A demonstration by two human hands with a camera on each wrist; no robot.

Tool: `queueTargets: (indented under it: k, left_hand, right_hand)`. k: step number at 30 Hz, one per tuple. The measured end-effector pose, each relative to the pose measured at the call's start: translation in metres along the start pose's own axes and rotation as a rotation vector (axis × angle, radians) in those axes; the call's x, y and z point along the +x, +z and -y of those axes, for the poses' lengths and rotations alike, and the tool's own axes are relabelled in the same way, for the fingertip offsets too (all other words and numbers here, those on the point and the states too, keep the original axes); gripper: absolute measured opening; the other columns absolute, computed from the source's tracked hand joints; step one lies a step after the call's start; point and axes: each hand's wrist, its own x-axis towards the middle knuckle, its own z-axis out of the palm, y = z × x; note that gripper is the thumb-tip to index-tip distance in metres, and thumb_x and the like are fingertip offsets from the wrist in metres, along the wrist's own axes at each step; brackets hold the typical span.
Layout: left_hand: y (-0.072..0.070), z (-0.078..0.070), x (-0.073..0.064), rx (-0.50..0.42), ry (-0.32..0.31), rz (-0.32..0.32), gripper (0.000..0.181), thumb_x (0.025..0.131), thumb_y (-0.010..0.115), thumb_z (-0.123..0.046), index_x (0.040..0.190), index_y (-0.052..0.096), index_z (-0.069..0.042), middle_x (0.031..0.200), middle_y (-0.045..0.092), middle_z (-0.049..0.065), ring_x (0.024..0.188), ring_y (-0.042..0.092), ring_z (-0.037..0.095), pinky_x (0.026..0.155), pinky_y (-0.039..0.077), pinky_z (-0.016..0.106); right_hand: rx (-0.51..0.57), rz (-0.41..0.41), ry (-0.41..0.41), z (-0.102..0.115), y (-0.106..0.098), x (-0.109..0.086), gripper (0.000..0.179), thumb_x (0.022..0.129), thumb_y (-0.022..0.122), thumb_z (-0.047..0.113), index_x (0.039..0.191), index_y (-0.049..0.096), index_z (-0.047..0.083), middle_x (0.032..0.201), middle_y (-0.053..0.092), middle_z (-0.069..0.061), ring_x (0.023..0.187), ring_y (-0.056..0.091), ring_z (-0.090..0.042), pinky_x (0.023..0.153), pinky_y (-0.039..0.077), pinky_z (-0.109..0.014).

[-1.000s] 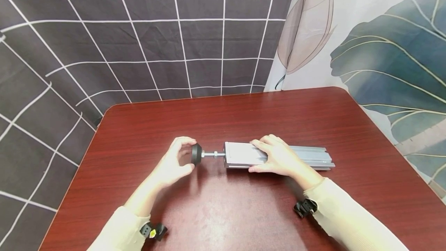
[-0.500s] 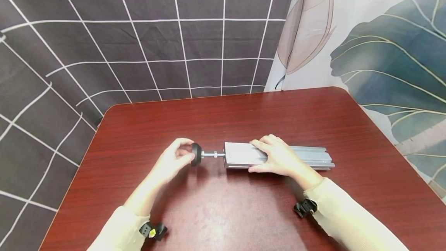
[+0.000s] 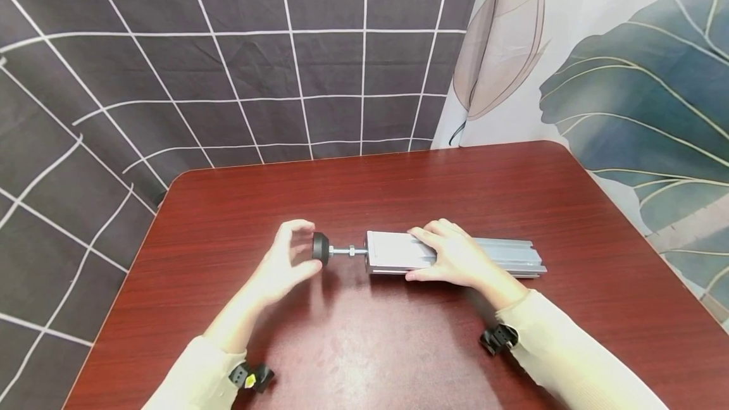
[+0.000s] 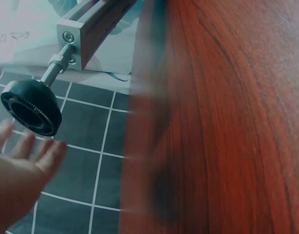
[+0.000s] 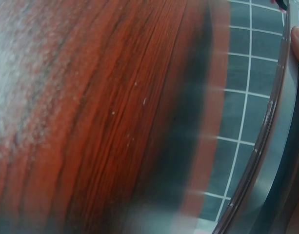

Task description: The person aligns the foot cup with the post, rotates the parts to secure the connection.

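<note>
A silver aluminium profile (image 3: 393, 252) lies crosswise on the table, its grooved end to the right. Out of its left end plate comes a threaded rod (image 3: 344, 252) with nuts, ending in a black levelling foot (image 3: 320, 249). My right hand (image 3: 450, 255) grips the profile over its middle, thumb on the near side. Around the foot, my left hand (image 3: 281, 271) has its fingers and thumb spread, fingertips right at the rim. In the left wrist view the blurred fingers (image 4: 47, 156) stand below the ribbed foot (image 4: 32, 105), a gap between them.
A reddish-brown wooden table (image 3: 353, 195) carries the work. Behind it hangs a dark grey cloth (image 3: 239, 68) with a white grid, and at the right a leaf-patterned curtain (image 3: 626, 93). Each wrist bears a small black camera, one of them the left camera (image 3: 250, 377).
Half a second ago the left fingers and thumb were pinching the black foot; they have since spread apart from it. The profile and right hand stay in place.
</note>
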Motion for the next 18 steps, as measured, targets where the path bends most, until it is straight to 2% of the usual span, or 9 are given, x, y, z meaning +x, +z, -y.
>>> queueTargets:
  k: [3, 5, 6, 8, 11, 15, 18]
  left_hand:
    - [0.0000, -0.0017, 0.0025, 0.010, -0.164, -0.067, 0.038, 0.089, 0.061, -0.006, 0.121, 0.042, 0.001, 0.113, 0.054, 0.021, 0.095, 0.061, 0.029, 0.082, 0.053, 0.037]
    - [0.0001, -0.0021, 0.0038, -0.001, -0.250, -0.076, 0.031, 0.092, 0.058, -0.013, 0.118, 0.046, 0.000, 0.105, 0.056, 0.021, 0.081, 0.064, 0.024, 0.072, 0.056, 0.038]
    - [0.0001, -0.0017, 0.0040, -0.023, -0.277, -0.067, 0.030, 0.093, 0.057, -0.014, 0.117, 0.046, 0.001, 0.103, 0.056, 0.022, 0.076, 0.064, 0.023, 0.067, 0.057, 0.038]
    - [0.0000, -0.0005, 0.0040, -0.060, -0.287, -0.044, 0.029, 0.092, 0.059, -0.010, 0.115, 0.047, 0.003, 0.101, 0.056, 0.022, 0.072, 0.063, 0.021, 0.063, 0.057, 0.037]
    - [-0.0009, 0.0016, 0.0026, -0.046, -0.227, -0.022, 0.036, 0.084, 0.066, -0.001, 0.115, 0.048, 0.001, 0.101, 0.056, 0.019, 0.077, 0.062, 0.018, 0.067, 0.056, 0.032]
    - [-0.0024, 0.0025, -0.0001, -0.040, -0.072, 0.015, 0.052, 0.074, 0.069, 0.011, 0.118, 0.044, 0.002, 0.111, 0.054, 0.018, 0.091, 0.063, 0.026, 0.079, 0.054, 0.030]
    - [-0.0032, 0.0019, -0.0017, -0.053, 0.009, 0.047, 0.056, 0.072, 0.069, 0.014, 0.119, 0.041, 0.004, 0.116, 0.048, 0.019, 0.096, 0.061, 0.032, 0.085, 0.052, 0.032]
  right_hand:
    - [-0.001, 0.009, 0.002, 0.0000, -0.0002, 0.0004, 0.077, 0.061, 0.077, 0.058, 0.117, 0.063, 0.008, 0.095, 0.057, -0.003, 0.089, 0.052, -0.023, 0.080, 0.044, -0.042]
    - [0.001, 0.011, 0.002, -0.0001, 0.0002, 0.0006, 0.077, 0.061, 0.077, 0.058, 0.117, 0.062, 0.008, 0.095, 0.057, -0.003, 0.089, 0.052, -0.022, 0.080, 0.043, -0.041]
    - [0.001, 0.012, 0.003, -0.0003, 0.0003, 0.0005, 0.077, 0.061, 0.077, 0.059, 0.117, 0.062, 0.008, 0.095, 0.057, -0.003, 0.089, 0.052, -0.022, 0.080, 0.043, -0.041]
    - [0.003, 0.015, 0.004, -0.0008, 0.0007, 0.0003, 0.077, 0.061, 0.077, 0.059, 0.117, 0.062, 0.008, 0.095, 0.057, -0.003, 0.089, 0.052, -0.022, 0.080, 0.043, -0.041]
    - [0.004, 0.020, 0.011, -0.0013, 0.0010, -0.0001, 0.077, 0.060, 0.077, 0.059, 0.118, 0.062, 0.009, 0.095, 0.057, -0.003, 0.089, 0.052, -0.022, 0.079, 0.043, -0.041]
    - [0.000, 0.023, 0.015, -0.0017, 0.0018, -0.0010, 0.077, 0.060, 0.077, 0.058, 0.117, 0.063, 0.009, 0.095, 0.057, -0.003, 0.088, 0.052, -0.022, 0.078, 0.044, -0.042]
    - [0.000, 0.024, 0.015, -0.0014, 0.0018, -0.0014, 0.076, 0.061, 0.077, 0.058, 0.117, 0.063, 0.009, 0.095, 0.057, -0.003, 0.088, 0.052, -0.023, 0.078, 0.043, -0.042]
